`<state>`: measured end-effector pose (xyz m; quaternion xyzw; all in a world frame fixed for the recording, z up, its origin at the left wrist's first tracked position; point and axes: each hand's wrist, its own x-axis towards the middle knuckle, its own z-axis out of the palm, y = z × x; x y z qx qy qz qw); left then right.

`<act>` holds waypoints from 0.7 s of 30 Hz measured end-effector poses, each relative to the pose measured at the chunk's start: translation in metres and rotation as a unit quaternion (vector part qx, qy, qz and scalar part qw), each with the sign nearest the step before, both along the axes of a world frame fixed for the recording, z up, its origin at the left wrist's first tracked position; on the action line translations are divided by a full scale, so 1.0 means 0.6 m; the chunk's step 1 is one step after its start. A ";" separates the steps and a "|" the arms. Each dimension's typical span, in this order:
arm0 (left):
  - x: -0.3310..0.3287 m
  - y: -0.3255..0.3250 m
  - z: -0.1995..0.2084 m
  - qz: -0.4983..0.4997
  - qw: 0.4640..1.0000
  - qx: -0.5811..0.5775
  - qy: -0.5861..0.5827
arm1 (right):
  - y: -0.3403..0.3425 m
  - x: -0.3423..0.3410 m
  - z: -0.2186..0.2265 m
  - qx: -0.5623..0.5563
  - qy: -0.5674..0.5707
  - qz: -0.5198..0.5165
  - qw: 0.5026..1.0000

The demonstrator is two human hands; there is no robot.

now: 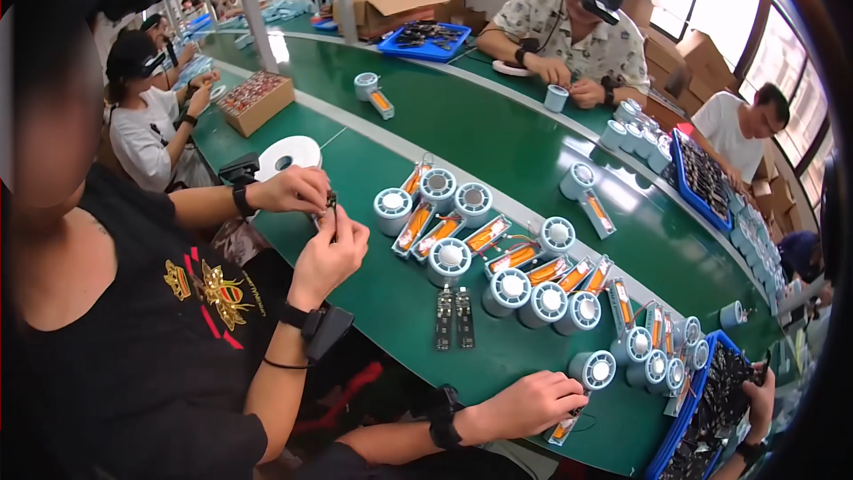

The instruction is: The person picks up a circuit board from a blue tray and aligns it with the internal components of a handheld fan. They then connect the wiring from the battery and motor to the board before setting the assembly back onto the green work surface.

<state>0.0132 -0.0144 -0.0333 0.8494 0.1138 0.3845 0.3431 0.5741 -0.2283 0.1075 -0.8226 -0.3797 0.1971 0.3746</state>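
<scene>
My left hand (531, 404) reaches in from the lower edge, its fingers closed around the middle of a light blue fan unit (593, 371). The unit's round head shows above my fingers and its open handle part (563, 429) below them; a thin dark wire lies beside it. At the right, my right hand (760, 402) pinches a small black circuit board (766, 366) above a blue tray (658, 460) heaped with similar dark boards. Two long black circuit boards (454, 318) lie side by side on the green table (382, 320), left of my hands.
Beyond my left hand stand several more fan units (511, 289) with orange batteries. To my left a co-worker's hands (324, 227) hold a small dark part beside a white roll (293, 156). A green conveyor belt (480, 142) runs past, with other workers across it.
</scene>
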 end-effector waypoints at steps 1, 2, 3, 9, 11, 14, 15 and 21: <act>-0.002 -0.005 0.000 -0.006 1.000 -0.002 -0.007 | -0.001 0.009 -0.002 0.014 0.002 0.012 1.000; -0.002 -0.005 0.000 -0.002 1.000 0.000 -0.008 | -0.006 0.016 -0.005 0.032 0.002 0.018 0.999; -0.001 -0.004 0.002 -0.007 1.000 0.000 -0.005 | -0.010 0.032 -0.012 0.035 0.000 0.020 0.999; 0.001 -0.003 0.000 -0.017 1.000 0.005 0.004 | 0.039 0.039 0.013 0.137 -0.171 0.017 0.976; 0.003 -0.003 -0.004 -0.015 1.000 0.010 -0.002 | 0.094 -0.019 0.046 0.148 -0.172 0.031 0.973; 0.002 -0.006 -0.013 -0.014 1.000 0.021 -0.018 | 0.200 -0.130 0.087 0.198 -0.124 0.117 0.965; 0.005 -0.009 -0.018 -0.013 0.999 0.026 -0.025 | 0.237 -0.178 0.103 0.205 -0.095 0.149 0.963; 0.001 -0.002 -0.021 0.012 0.997 0.057 -0.042 | 0.555 -0.593 0.107 0.256 0.110 0.330 0.902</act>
